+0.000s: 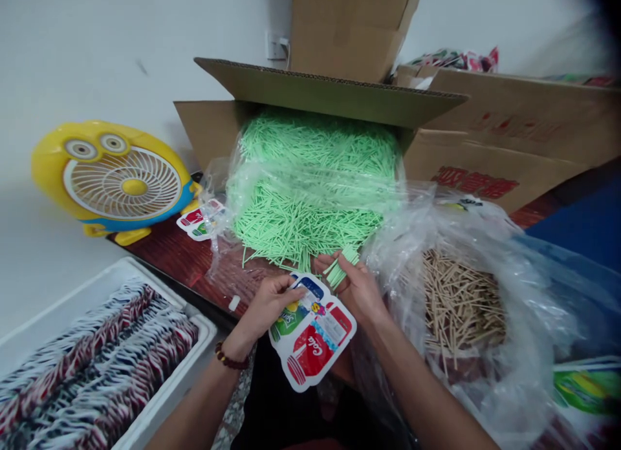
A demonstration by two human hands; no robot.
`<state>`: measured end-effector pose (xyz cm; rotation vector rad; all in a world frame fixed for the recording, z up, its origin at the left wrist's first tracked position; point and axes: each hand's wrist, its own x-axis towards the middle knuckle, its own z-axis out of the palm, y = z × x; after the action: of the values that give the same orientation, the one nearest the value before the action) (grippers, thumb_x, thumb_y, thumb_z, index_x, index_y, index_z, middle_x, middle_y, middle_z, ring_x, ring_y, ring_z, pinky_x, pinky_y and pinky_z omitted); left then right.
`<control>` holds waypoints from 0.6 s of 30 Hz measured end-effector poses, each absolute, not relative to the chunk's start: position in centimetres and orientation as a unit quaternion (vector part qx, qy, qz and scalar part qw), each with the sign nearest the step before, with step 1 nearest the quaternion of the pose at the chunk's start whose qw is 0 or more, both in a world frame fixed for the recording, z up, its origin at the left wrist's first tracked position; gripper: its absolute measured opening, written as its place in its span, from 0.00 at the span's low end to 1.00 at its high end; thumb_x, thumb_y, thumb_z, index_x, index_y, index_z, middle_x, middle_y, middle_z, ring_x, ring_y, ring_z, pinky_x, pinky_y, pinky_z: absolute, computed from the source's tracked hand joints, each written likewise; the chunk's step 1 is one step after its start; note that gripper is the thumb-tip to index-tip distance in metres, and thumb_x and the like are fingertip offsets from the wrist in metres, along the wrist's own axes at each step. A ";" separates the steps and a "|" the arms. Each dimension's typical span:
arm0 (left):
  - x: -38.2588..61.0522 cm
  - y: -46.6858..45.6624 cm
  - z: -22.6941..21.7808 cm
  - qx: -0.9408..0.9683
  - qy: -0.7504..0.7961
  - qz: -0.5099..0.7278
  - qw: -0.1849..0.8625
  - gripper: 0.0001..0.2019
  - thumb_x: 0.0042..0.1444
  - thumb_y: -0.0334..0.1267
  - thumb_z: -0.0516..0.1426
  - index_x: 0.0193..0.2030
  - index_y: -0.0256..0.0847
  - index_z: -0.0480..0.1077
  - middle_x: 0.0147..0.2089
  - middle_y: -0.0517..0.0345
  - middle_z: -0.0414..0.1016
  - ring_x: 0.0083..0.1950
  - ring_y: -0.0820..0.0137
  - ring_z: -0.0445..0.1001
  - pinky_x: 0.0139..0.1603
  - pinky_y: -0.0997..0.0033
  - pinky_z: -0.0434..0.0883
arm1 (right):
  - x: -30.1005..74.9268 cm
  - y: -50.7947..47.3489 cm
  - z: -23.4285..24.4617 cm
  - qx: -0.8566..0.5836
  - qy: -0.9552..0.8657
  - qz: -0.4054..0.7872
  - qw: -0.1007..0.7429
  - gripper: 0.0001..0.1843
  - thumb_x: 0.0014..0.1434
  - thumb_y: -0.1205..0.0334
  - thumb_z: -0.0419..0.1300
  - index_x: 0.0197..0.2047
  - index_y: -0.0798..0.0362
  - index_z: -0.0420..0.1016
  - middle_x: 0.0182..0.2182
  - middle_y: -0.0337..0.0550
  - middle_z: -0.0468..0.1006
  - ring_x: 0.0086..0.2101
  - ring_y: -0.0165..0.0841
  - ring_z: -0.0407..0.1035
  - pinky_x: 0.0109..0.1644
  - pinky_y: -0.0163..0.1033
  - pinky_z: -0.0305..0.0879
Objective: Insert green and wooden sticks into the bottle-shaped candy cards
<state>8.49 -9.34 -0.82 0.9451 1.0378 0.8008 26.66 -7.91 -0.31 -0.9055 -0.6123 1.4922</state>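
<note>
My left hand [272, 302] pinches the upper left edge of a flat printed pouch [317, 346] shaped like drink cups, red with "Cola" and green beside it. In my right hand [361, 285] is a small bunch of light green sticks [339, 267], held between thumb and fingers just above the pouch's top right side. Right behind both hands, a heap of the same green sticks [310, 224] spills forward in a clear plastic bag from an open cardboard box [330, 91].
A white bin [121, 269] of packed pouches stands at left, below a yellow fan [133, 186]. Brown sticks [460, 304] lie in a clear plastic bag [528, 295] at right. Another pouch [201, 218] lies by the fan. Behind stands a carton [485, 149] with red print.
</note>
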 end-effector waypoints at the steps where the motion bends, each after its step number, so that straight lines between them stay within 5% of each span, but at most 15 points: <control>1: 8.5 -9.2 -0.9 0.426 0.466 0.356 0.688 0.11 0.47 0.43 0.66 0.30 0.37 0.73 0.26 0.60 0.79 0.24 0.73 0.74 0.25 0.78 0.69 | 26.8 -8.1 -0.3 -0.416 -0.316 0.623 0.582 0.11 0.56 0.52 0.63 0.36 0.51 0.74 0.35 0.42 0.82 0.39 0.38 0.76 0.46 0.44 0.70; 11: 8.6 -8.0 -1.9 0.537 0.466 0.333 0.619 0.12 0.49 0.44 0.63 0.26 0.37 0.71 0.22 0.63 0.71 0.22 0.75 0.66 0.23 0.77 0.62 | 27.9 -8.4 0.4 -0.493 -0.709 0.356 0.356 0.05 0.59 0.59 0.56 0.31 0.47 0.67 0.22 0.36 0.70 0.23 0.32 0.61 0.27 0.36 0.52; 18: 8.3 -8.4 -1.3 0.610 0.443 0.306 0.581 0.15 0.56 0.47 0.58 0.26 0.37 0.71 0.21 0.64 0.63 0.22 0.76 0.58 0.22 0.78 0.55 | 28.4 -8.1 1.1 -0.484 -0.652 0.446 0.377 0.06 0.58 0.56 0.57 0.34 0.48 0.68 0.24 0.35 0.72 0.26 0.32 0.65 0.30 0.36 0.56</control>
<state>8.34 -8.43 -1.31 1.4264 1.0353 0.7152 28.38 -8.12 1.06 -1.2374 -1.6663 1.1398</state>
